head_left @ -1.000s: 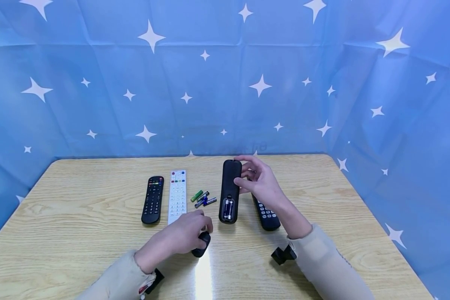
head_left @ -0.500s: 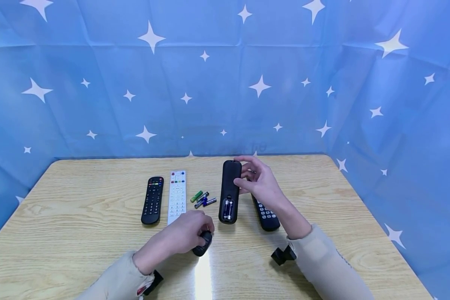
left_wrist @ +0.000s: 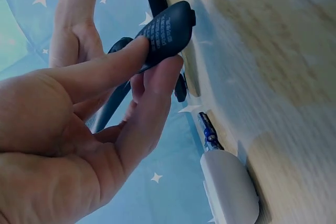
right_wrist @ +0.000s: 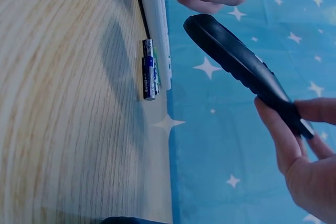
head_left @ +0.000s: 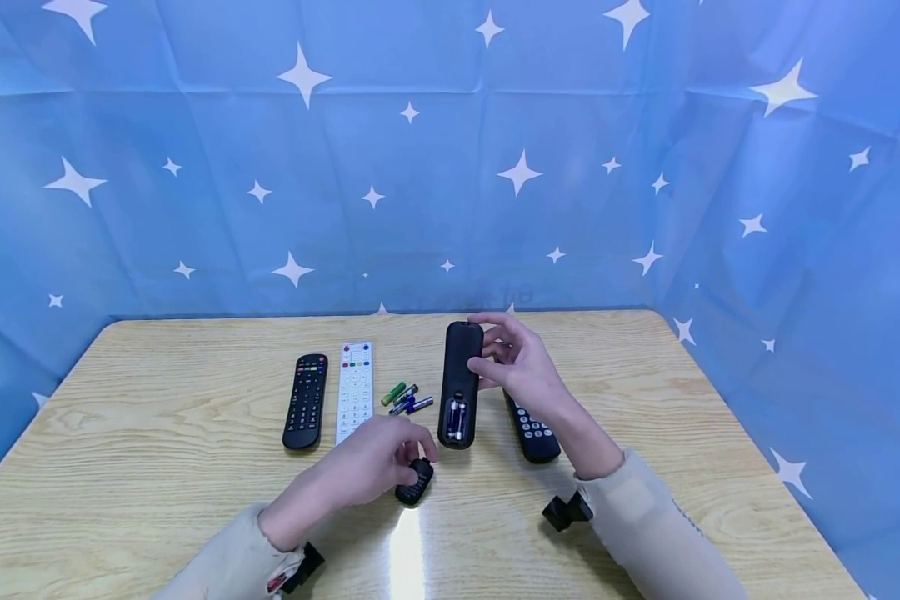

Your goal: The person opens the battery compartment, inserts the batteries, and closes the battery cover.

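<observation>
My right hand [head_left: 521, 367] grips the top end of a black remote control [head_left: 462, 358] with its back turned up toward the head camera. Its battery compartment is uncovered, with two dark blue batteries [head_left: 457, 419] lying in it. Between thumb and fingers, my left hand [head_left: 378, 458] pinches a small black battery cover [head_left: 416, 482], just below and left of that remote. Printed text shows on the cover [left_wrist: 167, 34] in the left wrist view. In the right wrist view the held remote [right_wrist: 236, 61] is tilted above the table.
A black remote [head_left: 305, 402] and a white remote [head_left: 355, 387] lie at the left, the white one partly behind my left hand. Several loose batteries [head_left: 420, 404] lie beside the white remote. Another black remote [head_left: 536, 433] is partly hidden under my right forearm on the wooden table [head_left: 195, 400].
My left hand has moved slightly up and right with the battery cover, nearer the held remote's lower end, and the cover has turned a little. My right hand and its remote stay put.
</observation>
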`<state>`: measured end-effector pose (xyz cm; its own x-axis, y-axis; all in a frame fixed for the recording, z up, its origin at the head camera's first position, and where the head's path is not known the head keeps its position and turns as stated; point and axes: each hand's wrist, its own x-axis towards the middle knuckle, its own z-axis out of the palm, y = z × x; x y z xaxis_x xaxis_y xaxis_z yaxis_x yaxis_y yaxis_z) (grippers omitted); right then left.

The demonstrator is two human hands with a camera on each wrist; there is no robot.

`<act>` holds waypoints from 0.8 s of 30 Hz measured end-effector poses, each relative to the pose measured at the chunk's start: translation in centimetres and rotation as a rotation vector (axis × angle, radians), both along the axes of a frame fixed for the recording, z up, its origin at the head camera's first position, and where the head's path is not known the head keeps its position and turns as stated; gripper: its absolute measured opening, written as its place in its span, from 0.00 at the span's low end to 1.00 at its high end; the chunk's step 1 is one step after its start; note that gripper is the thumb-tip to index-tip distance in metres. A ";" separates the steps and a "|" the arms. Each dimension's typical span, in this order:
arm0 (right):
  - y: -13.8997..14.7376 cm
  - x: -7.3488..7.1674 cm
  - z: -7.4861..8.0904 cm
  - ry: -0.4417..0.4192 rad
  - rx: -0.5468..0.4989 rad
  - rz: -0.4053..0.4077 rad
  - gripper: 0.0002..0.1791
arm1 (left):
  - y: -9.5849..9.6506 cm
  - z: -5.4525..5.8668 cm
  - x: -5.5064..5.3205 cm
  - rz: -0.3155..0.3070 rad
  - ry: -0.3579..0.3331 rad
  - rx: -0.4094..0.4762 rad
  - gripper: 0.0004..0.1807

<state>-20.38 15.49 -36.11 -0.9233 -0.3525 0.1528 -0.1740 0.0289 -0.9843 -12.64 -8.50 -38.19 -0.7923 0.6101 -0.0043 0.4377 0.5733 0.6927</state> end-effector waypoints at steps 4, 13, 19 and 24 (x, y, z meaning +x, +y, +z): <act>0.0 0.0 0.0 -0.003 -0.008 0.002 0.33 | -0.1 0.3 0.0 -0.004 -0.001 0.045 0.14; 0.0 0.0 -0.1 -0.001 -0.004 0.003 0.33 | -0.1 0.4 -0.3 -0.012 0.023 0.152 0.14; -0.2 0.1 -0.1 -0.003 -0.005 0.007 0.33 | 0.3 0.2 -0.3 0.065 0.030 0.221 0.15; -0.4 0.0 -0.1 0.001 -0.014 0.015 0.33 | 0.6 0.2 -0.5 0.132 0.022 0.283 0.15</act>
